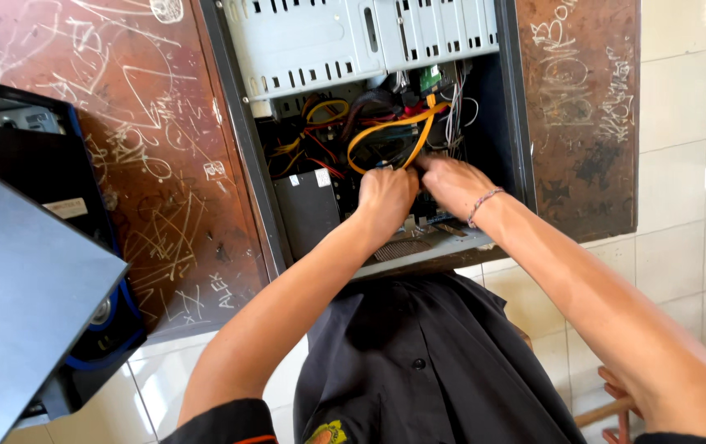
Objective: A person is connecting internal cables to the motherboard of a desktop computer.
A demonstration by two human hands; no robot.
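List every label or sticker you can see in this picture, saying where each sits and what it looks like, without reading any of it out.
Small white square sticker: on the dark drive inside the open computer case, left of the left hand.
Pale rectangular label: on the black case at far left.
Small white sticker: on the scratched brown tabletop.

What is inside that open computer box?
Inside the computer case: orange cables, red and yellow wires, a grey metal cage. The left hand and right hand cover what they touch.
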